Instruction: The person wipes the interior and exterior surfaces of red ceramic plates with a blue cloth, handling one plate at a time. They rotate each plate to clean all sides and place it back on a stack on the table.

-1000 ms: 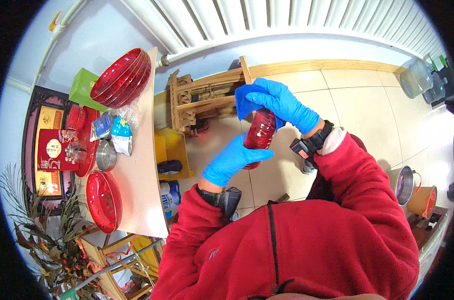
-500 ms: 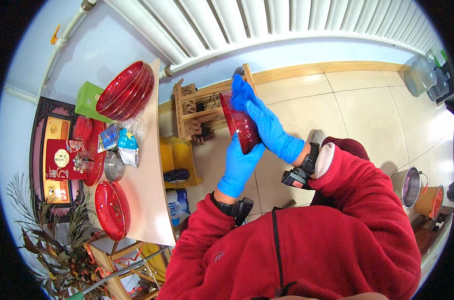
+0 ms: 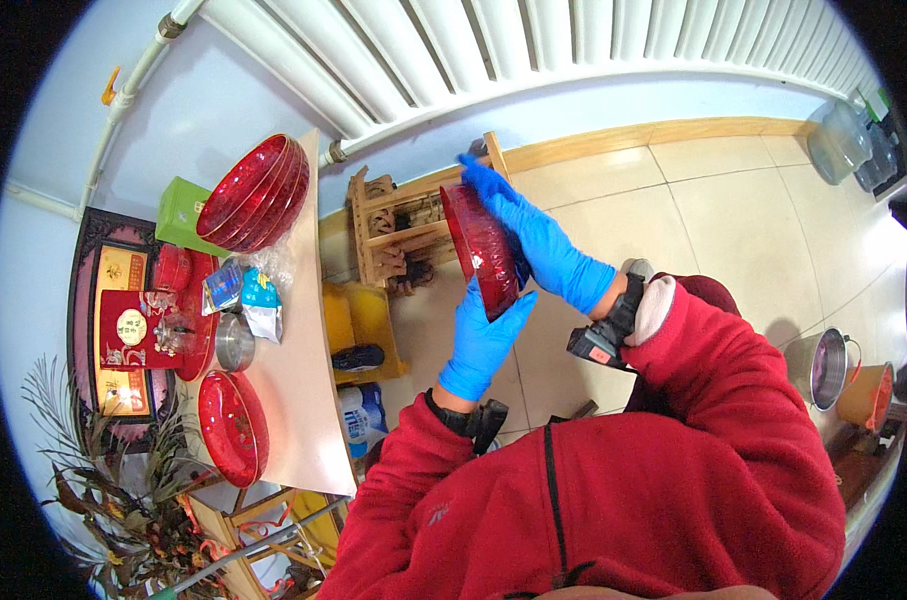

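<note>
A shiny red bowl (image 3: pixel 481 250) is held up on its side in front of me, above the floor. My left hand (image 3: pixel 480 345), in a light-blue glove, grips its lower rim with the thumb on one side. My right hand (image 3: pixel 553 255), gloved the same way, lies along the bowl's outer side and presses a darker blue cloth (image 3: pixel 485 182) to it. Part of the cloth sticks out past the upper rim; the rest is mostly hidden under that hand.
On the table (image 3: pixel 298 400) at left are stacked red bowls (image 3: pixel 258 195), a single red dish (image 3: pixel 233 428), a green box (image 3: pixel 183 212), a metal tin (image 3: pixel 234 343) and packets. A wooden rack (image 3: pixel 403 235) stands beyond; a metal bucket (image 3: pixel 828 368) is at right.
My right hand and the cloth have shifted over the bowl's outer side, and less cloth shows at the top. The bowl is slightly lower, still in my left hand.
</note>
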`<state>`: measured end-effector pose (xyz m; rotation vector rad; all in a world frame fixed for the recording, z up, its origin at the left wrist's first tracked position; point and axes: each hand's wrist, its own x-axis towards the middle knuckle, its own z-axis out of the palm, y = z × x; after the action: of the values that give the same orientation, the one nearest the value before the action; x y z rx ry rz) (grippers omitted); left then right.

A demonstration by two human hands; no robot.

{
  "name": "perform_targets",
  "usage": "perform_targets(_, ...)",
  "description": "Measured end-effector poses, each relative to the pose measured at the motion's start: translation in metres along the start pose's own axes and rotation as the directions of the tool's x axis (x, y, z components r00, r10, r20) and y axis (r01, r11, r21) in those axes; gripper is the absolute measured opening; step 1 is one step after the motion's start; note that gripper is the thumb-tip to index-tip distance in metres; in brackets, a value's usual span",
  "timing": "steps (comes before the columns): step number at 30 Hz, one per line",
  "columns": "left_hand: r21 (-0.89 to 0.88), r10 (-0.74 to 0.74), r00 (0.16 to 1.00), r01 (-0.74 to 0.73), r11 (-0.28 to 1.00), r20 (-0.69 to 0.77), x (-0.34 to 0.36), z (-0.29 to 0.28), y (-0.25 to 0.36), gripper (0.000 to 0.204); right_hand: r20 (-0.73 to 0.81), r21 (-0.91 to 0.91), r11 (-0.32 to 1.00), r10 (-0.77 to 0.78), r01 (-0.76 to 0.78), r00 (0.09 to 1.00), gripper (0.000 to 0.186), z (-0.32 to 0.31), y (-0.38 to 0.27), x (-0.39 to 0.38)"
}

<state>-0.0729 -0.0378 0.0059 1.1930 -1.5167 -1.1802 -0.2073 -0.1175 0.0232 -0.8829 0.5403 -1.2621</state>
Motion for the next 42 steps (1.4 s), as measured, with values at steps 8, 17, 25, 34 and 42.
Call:
perform_targets(8,0.199,0.276,0.959,-0.258,0.945,-0.068,0.008,0.003,0.008,0.100,0.069,0.171,0.963,0.200,-0.209,0.977,0.061,0.012,-0.009,-0.010)
perform_targets(17,-0.275,-0.137,0.988,0.114,0.955,-0.066,0.013,-0.016,-0.005,0.081,0.034,-0.107,0.989,0.108,-0.103,0.994,0.051,0.016,0.017,-0.030)
perform_targets(25,-0.045,-0.024,0.997,0.021,0.999,-0.073,0.015,0.005,-0.022,0.072,0.190,-0.511,0.786,-0.292,0.348,0.937,0.063,0.037,0.021,-0.032)
perform_targets(34,-0.920,-0.194,0.979,0.022,0.391,-0.059,0.016,-0.006,-0.043,0.068,0.256,-0.766,0.503,-0.333,0.400,0.908,0.060,0.037,0.015,-0.035)
perform_targets(42,-0.122,0.075,0.994,-0.065,0.990,0.079,-0.004,-0.007,-0.044,0.095,0.101,0.132,0.985,0.098,-0.111,0.990,0.063,0.016,-0.006,-0.008)
